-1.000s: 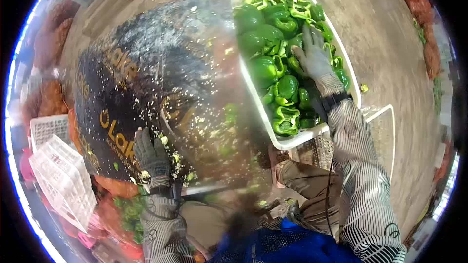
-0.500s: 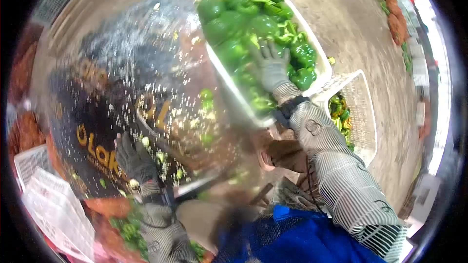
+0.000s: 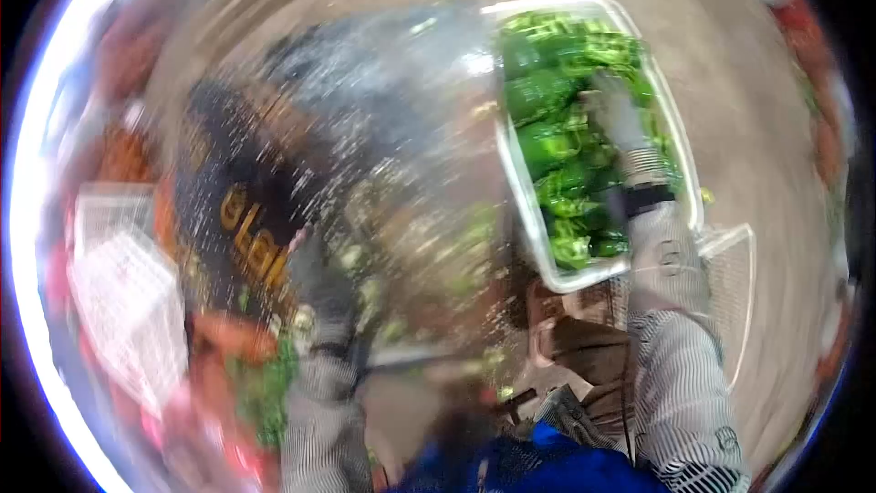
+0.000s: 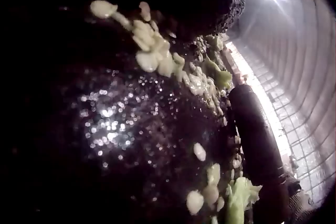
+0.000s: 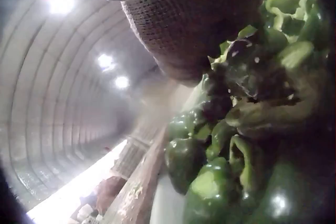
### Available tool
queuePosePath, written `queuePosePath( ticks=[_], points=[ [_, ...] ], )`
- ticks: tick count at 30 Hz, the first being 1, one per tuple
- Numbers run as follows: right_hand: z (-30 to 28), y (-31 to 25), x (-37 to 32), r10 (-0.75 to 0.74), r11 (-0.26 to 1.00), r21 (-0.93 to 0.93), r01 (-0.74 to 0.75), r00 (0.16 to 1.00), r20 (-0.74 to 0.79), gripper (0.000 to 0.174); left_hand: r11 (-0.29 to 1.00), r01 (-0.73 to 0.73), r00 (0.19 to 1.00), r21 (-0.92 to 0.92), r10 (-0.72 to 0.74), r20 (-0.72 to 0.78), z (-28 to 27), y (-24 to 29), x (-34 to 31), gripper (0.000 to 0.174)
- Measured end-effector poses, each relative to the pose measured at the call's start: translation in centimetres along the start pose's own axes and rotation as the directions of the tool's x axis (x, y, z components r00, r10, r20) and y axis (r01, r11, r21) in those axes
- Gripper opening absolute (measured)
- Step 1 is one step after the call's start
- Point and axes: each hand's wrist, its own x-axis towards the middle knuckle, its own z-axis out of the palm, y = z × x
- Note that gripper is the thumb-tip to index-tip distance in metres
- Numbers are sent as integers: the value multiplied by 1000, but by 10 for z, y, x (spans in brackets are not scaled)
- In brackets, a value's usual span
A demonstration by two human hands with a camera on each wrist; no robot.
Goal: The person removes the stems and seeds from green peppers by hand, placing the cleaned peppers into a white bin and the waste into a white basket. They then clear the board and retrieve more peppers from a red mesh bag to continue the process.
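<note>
My gloved right hand (image 3: 619,114) lies on a heap of cut green bell peppers (image 3: 538,96) in a white plastic crate (image 3: 579,281). Its fingers extend toward the far end, blurred by motion. The right wrist view shows split pepper shells (image 5: 207,184) close by the glove (image 5: 194,24). My gloved left hand (image 3: 324,288) rests on a wet black printed sheet (image 3: 214,155) over the worktop, grasping nothing visible. Pale seeds and pepper scraps (image 4: 152,50) lie scattered around it. A dark cylindrical bar (image 4: 257,145) appears near the sleeve in the left wrist view.
Stacked white baskets (image 3: 128,301) stand at the left, beside orange-red sacks (image 3: 233,338) and green produce (image 3: 260,393). Another white basket (image 3: 730,283) sits on the floor at the right, beyond my right forearm. Concrete floor (image 3: 739,128) runs along the right side.
The head view swings one way and back. My right hand slides nearer over the peppers, then out again toward the crate's far right. My left hand stays on the sheet.
</note>
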Motion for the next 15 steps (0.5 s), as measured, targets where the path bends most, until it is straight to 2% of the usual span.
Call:
queuePosePath(
  ticks=[1, 2, 3, 4, 5, 6, 7, 8, 9, 10, 11, 12, 13, 14, 15],
  points=[
    [23, 12, 6, 60, 954, 291, -74, 997, 57, 50, 988, 140, 964, 66, -151, 219, -12, 4, 6, 45],
    [-20, -47, -27, 104, 930, 351, -109, 994, 33, 51, 999, -21, 998, 39, 23, -62, 0, -8, -8, 48],
    [42, 17, -15, -29, 1000, 7, 28, 995, 94, 52, 999, 33, 983, -20, -37, -178, 11, -12, -20, 48],
    [61, 23, -17, -161, 926, -318, 202, 975, 153, 54, 964, 225, 973, 142, -214, -85, -5, -1, 6, 47],
    [65, 48, -24, -24, 964, -256, 68, 985, 173, 54, 953, 264, 953, 148, -281, 110, -36, 30, 6, 46],
    [46, -2, -45, 338, 926, 116, -360, 925, 172, 60, 942, 272, 902, 197, -321, 288, -34, 14, 8, 46],
    [84, 65, -31, 41, 884, -463, 59, 978, 203, 57, 953, 227, 879, 199, -289, 380, -19, -8, -2, 53],
    [133, 130, -15, -241, 829, -527, 189, 970, -31, 60, 949, 152, 962, 277, -207, 179, -2, -9, -19, 51],
    [87, 65, -25, 48, 861, -504, 64, 978, 205, 56, 956, 171, 952, 238, -223, 209, 1, -15, -26, 52],
    [99, 87, -13, -51, 811, -532, 242, 936, 348, 54, 955, 187, 940, 230, -242, 240, -2, -14, -26, 53],
    [122, 147, 25, -137, 737, -536, 413, 867, 479, 53, 962, 179, 954, 208, -221, 203, 7, -21, -35, 55],
    [158, 249, 78, -338, 491, -594, 637, 768, 544, 49, 966, 221, 922, 131, -251, 294, -12, -25, -32, 55],
    [110, 191, 67, -265, 722, -476, 502, 836, 481, 49, 964, 260, 881, 61, -263, 394, -25, -23, -23, 55],
    [77, 146, 52, -242, 856, -347, 383, 890, 387, 48, 960, 275, 881, 59, -276, 385, -27, -28, -30, 55],
    [49, 106, 35, -244, 934, -183, 308, 922, 302, 47, 918, 359, 898, -171, -289, 331, -31, -37, -36, 54]
  ],
)
